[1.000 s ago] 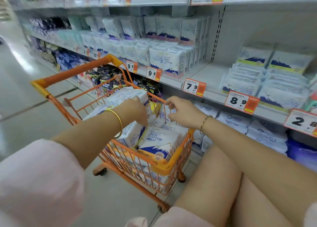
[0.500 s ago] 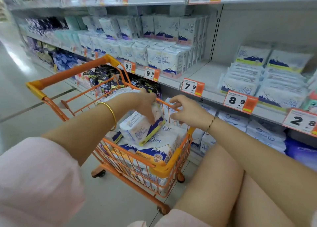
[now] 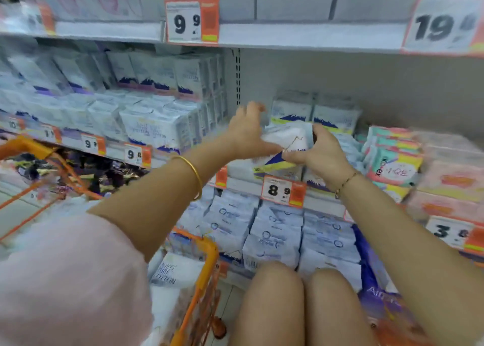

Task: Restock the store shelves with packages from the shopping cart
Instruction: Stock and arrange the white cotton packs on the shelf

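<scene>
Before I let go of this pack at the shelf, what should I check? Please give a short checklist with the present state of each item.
1. Hold on the package: the right hand grips it and the left hand presses its other side: ok.
2. Correct slot: it is above the 8.9 price tag, in front of two upright packs with similar print: ok.
3. Room under it: hidden by the hands and the package: cannot tell.
4. Package set down and stable: picture blurred: cannot tell.
5. More stock in the cart: spare packs lie in it: ok.
</scene>
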